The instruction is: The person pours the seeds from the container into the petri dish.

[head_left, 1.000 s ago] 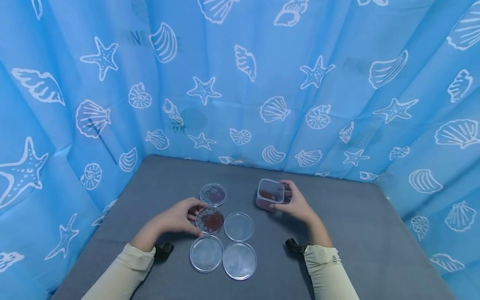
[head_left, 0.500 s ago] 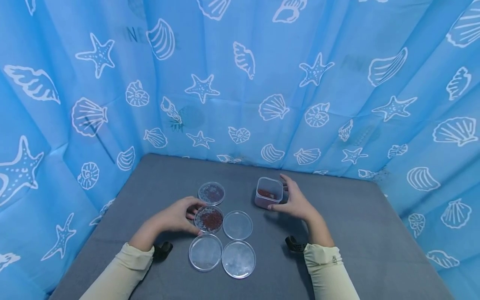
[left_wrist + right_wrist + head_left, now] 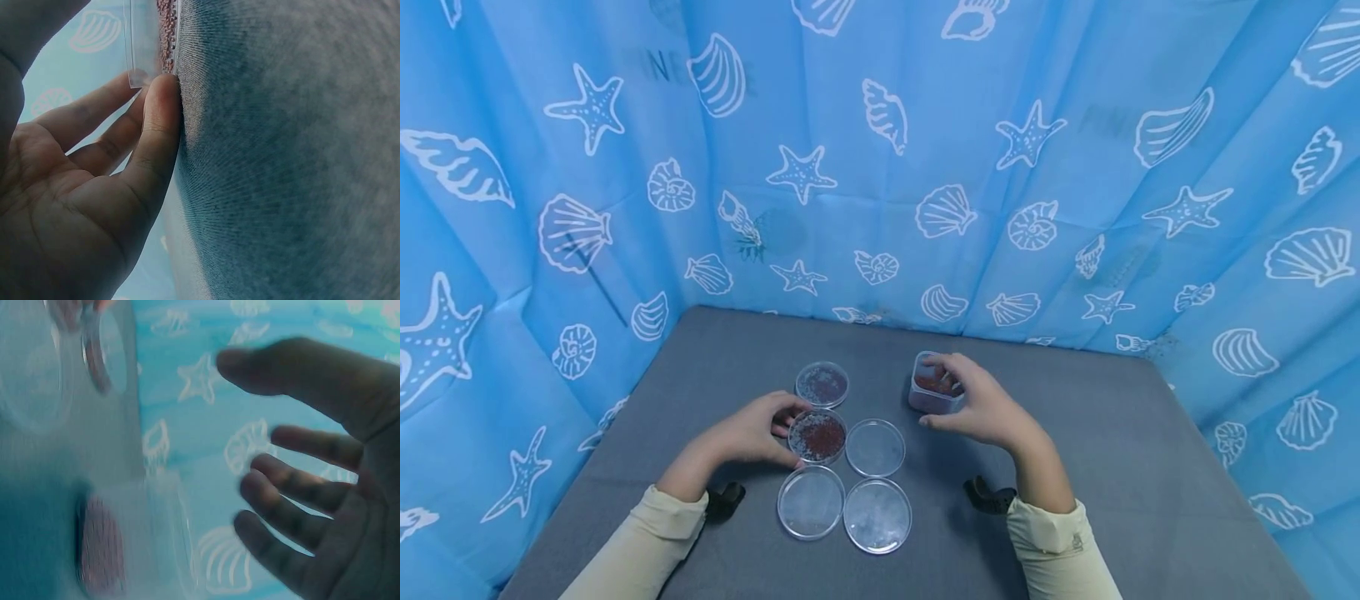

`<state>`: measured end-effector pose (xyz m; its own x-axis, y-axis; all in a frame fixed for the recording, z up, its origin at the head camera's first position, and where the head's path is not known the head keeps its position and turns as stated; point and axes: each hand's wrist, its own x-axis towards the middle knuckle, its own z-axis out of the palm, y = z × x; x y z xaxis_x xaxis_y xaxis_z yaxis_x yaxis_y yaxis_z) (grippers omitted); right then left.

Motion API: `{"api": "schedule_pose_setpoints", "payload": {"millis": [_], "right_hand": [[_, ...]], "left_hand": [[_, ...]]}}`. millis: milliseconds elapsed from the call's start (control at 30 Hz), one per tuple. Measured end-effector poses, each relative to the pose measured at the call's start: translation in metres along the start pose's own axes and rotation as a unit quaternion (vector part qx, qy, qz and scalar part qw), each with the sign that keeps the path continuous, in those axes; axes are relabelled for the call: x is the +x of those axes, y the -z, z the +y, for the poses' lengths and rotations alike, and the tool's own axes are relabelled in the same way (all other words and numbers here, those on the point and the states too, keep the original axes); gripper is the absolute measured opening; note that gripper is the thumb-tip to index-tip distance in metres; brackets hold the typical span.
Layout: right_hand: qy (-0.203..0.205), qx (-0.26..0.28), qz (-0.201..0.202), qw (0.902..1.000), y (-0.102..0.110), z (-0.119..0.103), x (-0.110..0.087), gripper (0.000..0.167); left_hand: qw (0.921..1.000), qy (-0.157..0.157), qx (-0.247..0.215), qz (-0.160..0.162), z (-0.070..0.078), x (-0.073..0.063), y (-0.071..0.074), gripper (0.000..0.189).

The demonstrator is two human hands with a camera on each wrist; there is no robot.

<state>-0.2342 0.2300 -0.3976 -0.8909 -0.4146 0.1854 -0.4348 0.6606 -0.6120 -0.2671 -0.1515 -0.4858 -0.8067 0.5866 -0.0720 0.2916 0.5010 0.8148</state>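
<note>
My left hand [image 3: 747,435] grips the edge of a round clear petri dish [image 3: 818,437] partly covered with reddish-brown granules. In the left wrist view, thumb and fingers [image 3: 161,103] pinch the dish's rim just over the cloth. A square clear plastic tub [image 3: 931,402] stands to the right, with more of these granules inside. My right hand [image 3: 988,407] hovers over the tub's right side, its fingers spread and loosely bent. The right wrist view shows the right hand [image 3: 325,487] holding nothing, apart from the tub [image 3: 140,537].
Behind the gripped dish lies another petri dish [image 3: 822,384] with granules. Three clear round dishes lie to its right and front: one [image 3: 876,448], a second [image 3: 810,502] and a third [image 3: 877,516]. A blue shell-print curtain [image 3: 880,167] borders the grey table [image 3: 1120,467].
My right hand has let go of the tub's side and moved up and left over its opening. The left hand keeps its grip on the dish. The head view has shifted slightly.
</note>
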Motion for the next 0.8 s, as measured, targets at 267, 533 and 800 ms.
{"api": "schedule_pose_setpoints", "payload": {"millis": [267,533,800], "right_hand": [[-0.002,0.029,-0.171,0.9848,-0.028,-0.007,0.005,0.069],[-0.037,0.001,-0.186,0.9818,-0.054,0.006,0.010,0.085],[-0.076,-0.046,-0.201,0.9756,-0.064,0.010,0.012,0.088]], "left_hand": [[1.0000,-0.003,0.001,-0.001,0.003,-0.001,0.001,0.085],[1.0000,-0.004,-0.002,-0.002,0.000,0.000,-0.001,0.085],[1.0000,0.000,-0.002,-0.001,-0.001,0.000,0.000,0.085]]}}
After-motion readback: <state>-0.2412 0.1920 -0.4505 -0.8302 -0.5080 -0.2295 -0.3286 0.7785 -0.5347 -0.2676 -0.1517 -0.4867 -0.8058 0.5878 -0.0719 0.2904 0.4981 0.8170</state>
